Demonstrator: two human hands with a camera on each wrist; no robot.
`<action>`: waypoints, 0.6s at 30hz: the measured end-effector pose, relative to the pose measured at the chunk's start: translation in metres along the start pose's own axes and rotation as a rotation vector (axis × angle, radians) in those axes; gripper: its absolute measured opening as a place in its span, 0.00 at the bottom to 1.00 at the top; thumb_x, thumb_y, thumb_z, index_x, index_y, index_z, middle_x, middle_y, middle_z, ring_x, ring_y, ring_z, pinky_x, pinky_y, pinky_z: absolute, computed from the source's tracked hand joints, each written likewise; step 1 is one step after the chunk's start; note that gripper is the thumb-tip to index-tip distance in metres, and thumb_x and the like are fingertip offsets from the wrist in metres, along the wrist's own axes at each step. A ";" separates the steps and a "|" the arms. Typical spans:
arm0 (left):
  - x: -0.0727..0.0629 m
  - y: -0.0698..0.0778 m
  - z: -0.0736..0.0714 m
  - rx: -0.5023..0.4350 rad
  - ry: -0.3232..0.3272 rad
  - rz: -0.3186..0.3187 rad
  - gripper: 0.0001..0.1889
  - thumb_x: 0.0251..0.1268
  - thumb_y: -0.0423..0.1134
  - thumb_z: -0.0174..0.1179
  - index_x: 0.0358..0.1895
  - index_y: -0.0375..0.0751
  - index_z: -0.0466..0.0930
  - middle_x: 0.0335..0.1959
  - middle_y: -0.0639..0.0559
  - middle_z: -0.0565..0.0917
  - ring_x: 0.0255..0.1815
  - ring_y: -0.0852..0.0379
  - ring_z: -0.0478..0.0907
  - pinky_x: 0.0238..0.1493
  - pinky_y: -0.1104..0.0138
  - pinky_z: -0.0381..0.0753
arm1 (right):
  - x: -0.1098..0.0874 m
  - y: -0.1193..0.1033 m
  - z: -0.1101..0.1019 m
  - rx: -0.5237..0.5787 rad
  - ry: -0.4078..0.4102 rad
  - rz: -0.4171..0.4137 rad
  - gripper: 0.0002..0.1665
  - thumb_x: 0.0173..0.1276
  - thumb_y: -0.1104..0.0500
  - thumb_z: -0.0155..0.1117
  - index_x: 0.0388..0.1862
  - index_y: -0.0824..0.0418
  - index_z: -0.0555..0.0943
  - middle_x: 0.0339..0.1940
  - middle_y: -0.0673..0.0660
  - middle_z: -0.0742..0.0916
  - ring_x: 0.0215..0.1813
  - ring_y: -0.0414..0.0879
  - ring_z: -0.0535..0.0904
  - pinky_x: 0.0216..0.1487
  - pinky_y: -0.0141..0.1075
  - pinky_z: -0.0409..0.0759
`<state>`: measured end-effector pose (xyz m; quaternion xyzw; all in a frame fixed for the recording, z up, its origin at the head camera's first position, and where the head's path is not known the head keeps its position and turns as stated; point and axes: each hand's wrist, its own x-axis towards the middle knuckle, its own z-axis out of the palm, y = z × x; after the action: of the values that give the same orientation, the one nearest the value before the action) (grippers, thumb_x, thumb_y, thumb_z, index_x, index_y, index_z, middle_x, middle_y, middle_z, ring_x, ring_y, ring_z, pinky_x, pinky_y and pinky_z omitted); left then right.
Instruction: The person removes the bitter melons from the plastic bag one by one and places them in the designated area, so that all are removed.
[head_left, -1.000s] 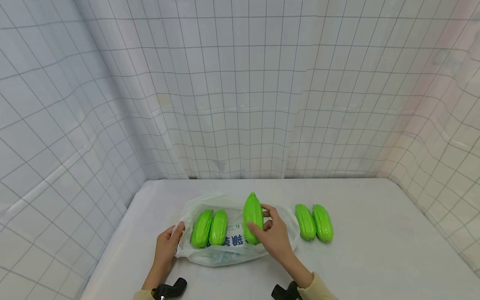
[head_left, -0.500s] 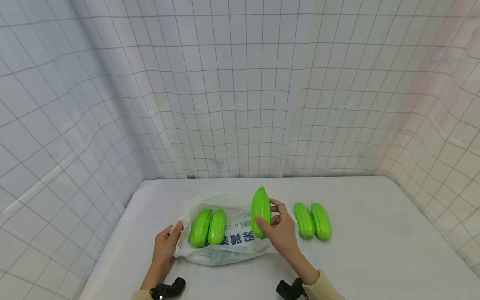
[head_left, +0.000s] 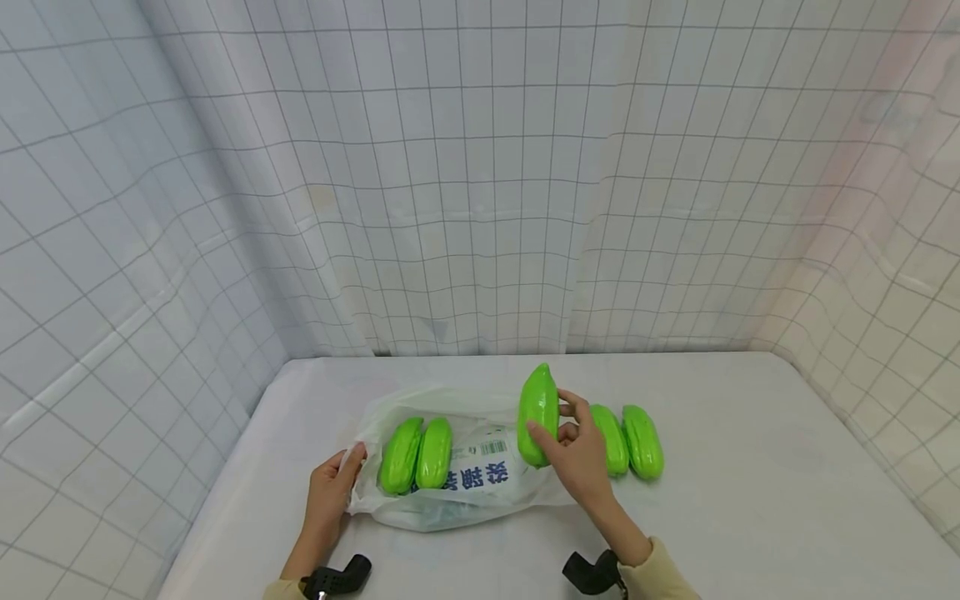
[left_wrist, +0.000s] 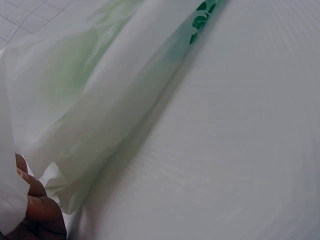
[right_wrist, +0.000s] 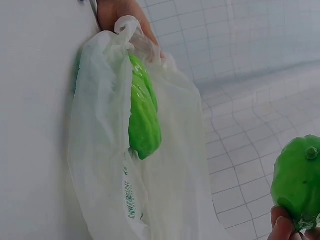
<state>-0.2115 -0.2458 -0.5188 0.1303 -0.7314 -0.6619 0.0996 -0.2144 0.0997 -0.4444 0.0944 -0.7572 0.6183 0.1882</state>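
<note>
My left hand (head_left: 326,500) grips the left edge of a translucent white plastic bag (head_left: 427,515), which lies with its mouth spread wide. My right hand (head_left: 579,458) holds a glossy, bright green, ridged gourd (head_left: 537,415) between thumb and fingers, raised over the bag's right side with its pointed tip up. The right wrist view shows the stem end of this gourd (right_wrist: 297,175) above my fingertips. Two similar gourds (head_left: 417,454) lie side by side in the left part of the bag. In the left wrist view, the bag's wall (left_wrist: 115,105) partly covers my fingers (left_wrist: 42,207).
Two more green gourds (head_left: 643,443) lie on the white table (head_left: 750,483) just right of the bag, one partly behind my right hand. Blue print and a barcode show inside the bag. White grid-patterned curtains (head_left: 480,208) enclose the table's back and sides.
My right hand has moved right and upward with the gourd, baring more of the print inside the bag and overlapping one gourd at right. My left hand stays at the bag's edge.
</note>
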 end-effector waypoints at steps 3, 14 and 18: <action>0.000 0.001 0.000 -0.002 0.000 -0.001 0.22 0.65 0.55 0.58 0.34 0.36 0.79 0.15 0.55 0.67 0.18 0.60 0.67 0.19 0.69 0.68 | 0.003 0.000 -0.004 -0.009 0.017 0.006 0.35 0.59 0.59 0.72 0.63 0.61 0.69 0.44 0.59 0.79 0.23 0.40 0.71 0.21 0.31 0.70; 0.000 0.000 0.000 0.009 0.008 0.007 0.23 0.65 0.56 0.58 0.35 0.35 0.79 0.15 0.55 0.67 0.18 0.60 0.67 0.19 0.69 0.67 | 0.007 -0.043 -0.024 -0.066 0.034 0.070 0.35 0.61 0.65 0.68 0.64 0.71 0.65 0.46 0.67 0.78 0.24 0.40 0.73 0.24 0.30 0.71; -0.001 0.000 0.000 0.011 0.011 0.005 0.22 0.65 0.56 0.58 0.34 0.36 0.79 0.15 0.55 0.67 0.18 0.60 0.67 0.19 0.69 0.68 | 0.008 -0.046 -0.029 -0.079 0.040 0.085 0.35 0.60 0.65 0.68 0.64 0.71 0.65 0.47 0.67 0.78 0.25 0.40 0.73 0.25 0.30 0.71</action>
<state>-0.2111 -0.2452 -0.5191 0.1325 -0.7347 -0.6570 0.1045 -0.1997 0.1185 -0.3954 0.0422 -0.7805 0.5970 0.1807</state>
